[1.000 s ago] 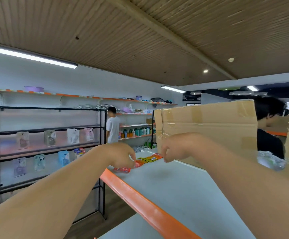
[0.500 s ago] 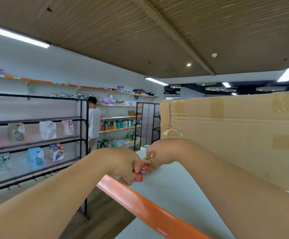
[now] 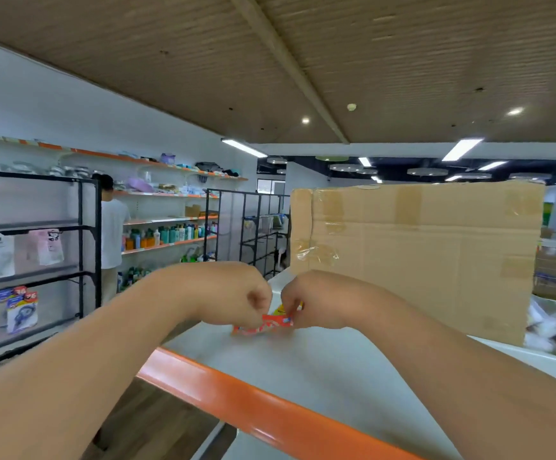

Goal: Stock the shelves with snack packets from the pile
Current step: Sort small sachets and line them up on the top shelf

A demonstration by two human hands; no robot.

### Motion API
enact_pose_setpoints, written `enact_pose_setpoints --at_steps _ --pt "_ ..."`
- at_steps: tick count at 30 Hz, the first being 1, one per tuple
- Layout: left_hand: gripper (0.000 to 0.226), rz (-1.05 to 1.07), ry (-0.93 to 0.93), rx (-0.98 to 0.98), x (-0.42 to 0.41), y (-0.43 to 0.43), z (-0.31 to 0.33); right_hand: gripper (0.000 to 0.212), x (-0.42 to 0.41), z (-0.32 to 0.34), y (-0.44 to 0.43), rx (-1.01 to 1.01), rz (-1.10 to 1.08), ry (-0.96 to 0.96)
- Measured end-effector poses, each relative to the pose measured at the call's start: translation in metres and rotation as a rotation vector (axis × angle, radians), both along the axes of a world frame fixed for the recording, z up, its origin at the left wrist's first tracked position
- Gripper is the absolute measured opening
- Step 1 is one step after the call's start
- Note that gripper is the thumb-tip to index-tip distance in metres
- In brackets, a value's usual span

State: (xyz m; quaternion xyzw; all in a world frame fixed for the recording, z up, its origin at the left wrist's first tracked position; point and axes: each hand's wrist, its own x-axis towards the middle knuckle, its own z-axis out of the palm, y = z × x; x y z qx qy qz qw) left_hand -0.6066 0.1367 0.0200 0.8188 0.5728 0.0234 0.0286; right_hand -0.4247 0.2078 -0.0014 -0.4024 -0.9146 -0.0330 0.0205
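Observation:
A small red and orange snack packet with a yellow top lies low over the white shelf top. My left hand pinches its left end and my right hand pinches its right end. Both fists are closed on it, knuckles almost touching. Most of the packet is hidden behind my fingers. The shelf has an orange front edge.
A big taped cardboard box stands on the shelf top just behind my right hand. Black wire racks with hanging goods fill the left. A person in a white shirt stands at the far wall shelves.
My two hands have come together, folding the long packet strip into a short bundle between them. My head has turned to the right, so the box fills more of the view.

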Motion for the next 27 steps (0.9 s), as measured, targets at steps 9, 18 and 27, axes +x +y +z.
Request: enact_pose_setpoints --at_steps 9,18,27 --pt "0.007 -0.147 -0.413 -0.037 0.042 0.056 0.021 0.008 0.112 0.055 -0.003 -0.242 -0.25 0.491" --pt "0.046 -0.067 0.128 -0.106 0.113 0.101 -0.036 0.035 0.153 -0.019 0.006 -0.154 -0.591 0.101" --pt "0.071 -0.132 0.023 -0.192 0.104 0.088 -0.04 0.056 0.15 -0.021 0.003 -0.209 -0.583 -0.002"
